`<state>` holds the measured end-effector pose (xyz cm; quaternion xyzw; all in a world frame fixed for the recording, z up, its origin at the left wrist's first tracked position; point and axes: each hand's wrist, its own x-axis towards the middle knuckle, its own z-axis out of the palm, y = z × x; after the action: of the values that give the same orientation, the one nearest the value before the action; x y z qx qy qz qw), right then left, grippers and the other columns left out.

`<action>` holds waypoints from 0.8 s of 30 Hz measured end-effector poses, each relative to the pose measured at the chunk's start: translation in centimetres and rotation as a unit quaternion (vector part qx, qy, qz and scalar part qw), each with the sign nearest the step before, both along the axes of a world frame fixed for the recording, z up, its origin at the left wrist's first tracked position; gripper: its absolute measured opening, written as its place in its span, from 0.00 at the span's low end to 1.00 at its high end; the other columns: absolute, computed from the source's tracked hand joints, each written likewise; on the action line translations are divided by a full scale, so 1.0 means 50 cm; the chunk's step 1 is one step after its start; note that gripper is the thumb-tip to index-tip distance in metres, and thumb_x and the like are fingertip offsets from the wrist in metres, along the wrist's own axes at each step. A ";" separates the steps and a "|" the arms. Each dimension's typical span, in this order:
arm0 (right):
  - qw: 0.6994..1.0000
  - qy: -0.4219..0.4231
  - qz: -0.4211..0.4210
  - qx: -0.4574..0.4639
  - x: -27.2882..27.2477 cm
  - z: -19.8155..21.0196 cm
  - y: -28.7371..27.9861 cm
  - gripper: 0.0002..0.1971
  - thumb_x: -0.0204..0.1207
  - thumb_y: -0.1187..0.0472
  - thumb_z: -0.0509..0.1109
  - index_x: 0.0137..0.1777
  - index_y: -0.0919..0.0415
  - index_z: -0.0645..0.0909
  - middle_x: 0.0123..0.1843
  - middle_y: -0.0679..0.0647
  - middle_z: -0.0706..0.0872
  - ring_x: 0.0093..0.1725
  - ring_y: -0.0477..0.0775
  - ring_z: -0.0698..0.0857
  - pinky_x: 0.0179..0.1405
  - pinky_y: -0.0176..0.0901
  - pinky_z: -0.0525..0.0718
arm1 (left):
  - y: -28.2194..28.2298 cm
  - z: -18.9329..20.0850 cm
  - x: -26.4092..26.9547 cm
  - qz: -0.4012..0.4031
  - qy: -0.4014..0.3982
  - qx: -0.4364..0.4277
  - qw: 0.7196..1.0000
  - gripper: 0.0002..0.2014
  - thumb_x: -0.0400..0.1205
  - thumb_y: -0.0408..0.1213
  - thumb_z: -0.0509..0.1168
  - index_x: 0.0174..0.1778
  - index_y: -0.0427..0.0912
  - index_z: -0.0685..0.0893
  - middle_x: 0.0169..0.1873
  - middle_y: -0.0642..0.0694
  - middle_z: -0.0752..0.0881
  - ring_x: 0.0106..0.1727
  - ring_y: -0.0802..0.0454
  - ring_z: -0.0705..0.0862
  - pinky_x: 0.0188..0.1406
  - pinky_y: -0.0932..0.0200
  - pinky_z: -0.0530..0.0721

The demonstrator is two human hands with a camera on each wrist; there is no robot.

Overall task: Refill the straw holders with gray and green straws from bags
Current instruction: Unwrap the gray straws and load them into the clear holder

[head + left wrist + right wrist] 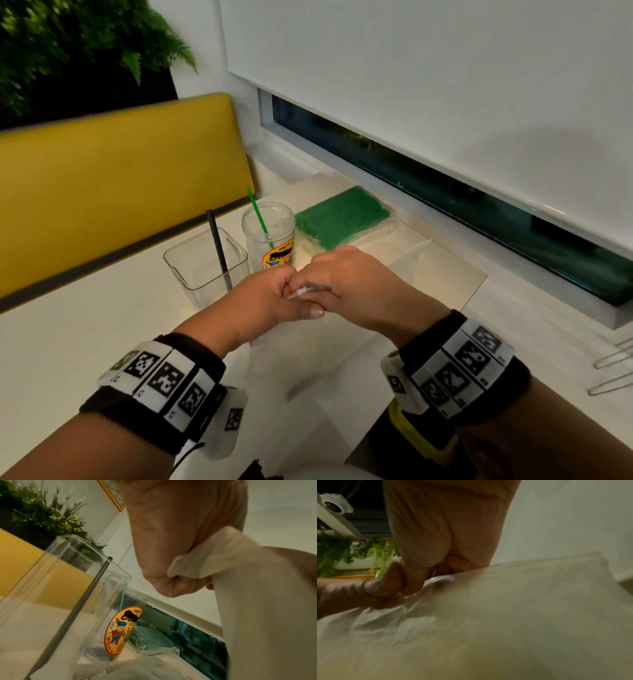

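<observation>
Both hands met at bag top edge: left hand (270,301) and right hand (356,284) each pinched clear bag (303,292), fingers curled tight, knuckles touching. Bag body hung below fingers toward person. Contents not discernible. Holders beyond fingers, left hand nearer. Likely pulling mouth apart.

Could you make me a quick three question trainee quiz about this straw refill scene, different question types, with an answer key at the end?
1. True or false: the square clear plastic holder has one gray straw standing in it.
2. Multiple choice: the bag of green straws lies
A. inside the round clear labelled jar
B. on the white table behind the hands, beside the jar
C. on the yellow bench back
3. Fill in: the left hand and right hand both pinch the edge of a translucent plastic ____.

Key: 1 true; 2 B; 3 bag
</observation>
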<state>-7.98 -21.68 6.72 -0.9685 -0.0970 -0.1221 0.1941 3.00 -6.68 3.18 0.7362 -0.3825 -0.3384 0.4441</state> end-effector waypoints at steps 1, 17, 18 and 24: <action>1.000 -0.012 0.001 -0.006 -0.002 -0.003 0.006 0.09 0.71 0.56 0.72 0.49 0.52 0.90 0.37 0.48 0.86 0.37 0.51 0.83 0.41 0.44 0.78 | 0.003 -0.004 0.001 -0.007 0.023 -0.013 1.000 0.42 0.56 0.68 0.80 0.54 0.39 0.84 0.53 0.29 0.86 0.52 0.39 0.86 0.63 0.28 0.78; 0.981 0.054 -0.184 -0.034 -0.019 -0.035 -0.228 0.11 0.79 0.55 0.71 0.59 0.53 0.87 0.55 0.49 0.89 0.56 0.50 0.84 0.51 0.30 0.70 | -0.021 -0.017 0.036 0.012 0.062 0.048 0.997 0.04 0.78 0.35 0.74 0.45 0.50 0.91 0.37 0.52 0.92 0.40 0.57 0.87 0.46 0.63 0.82; 0.985 0.042 -0.156 -0.058 -0.012 -0.040 -0.215 0.13 0.78 0.54 0.72 0.61 0.52 0.86 0.58 0.49 0.88 0.59 0.51 0.82 0.56 0.34 0.68 | -0.035 -0.013 0.033 0.009 0.063 0.053 0.997 0.07 0.78 0.31 0.74 0.45 0.49 0.90 0.37 0.52 0.92 0.40 0.57 0.87 0.44 0.64 0.81; 0.994 -0.055 -0.031 -0.092 0.006 -0.088 -0.128 0.09 0.77 0.54 0.69 0.50 0.55 0.88 0.44 0.51 0.86 0.43 0.56 0.80 0.44 0.46 0.73 | -0.086 -0.006 0.028 0.012 0.053 0.084 0.995 0.10 0.68 0.39 0.80 0.28 0.55 0.86 0.28 0.54 0.83 0.34 0.53 0.78 0.45 0.53 0.75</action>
<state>-7.68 -28.06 2.33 -0.9766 -0.0886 -0.1716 0.0944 4.41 -11.00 2.89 0.7562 -0.3196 -0.4027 0.4048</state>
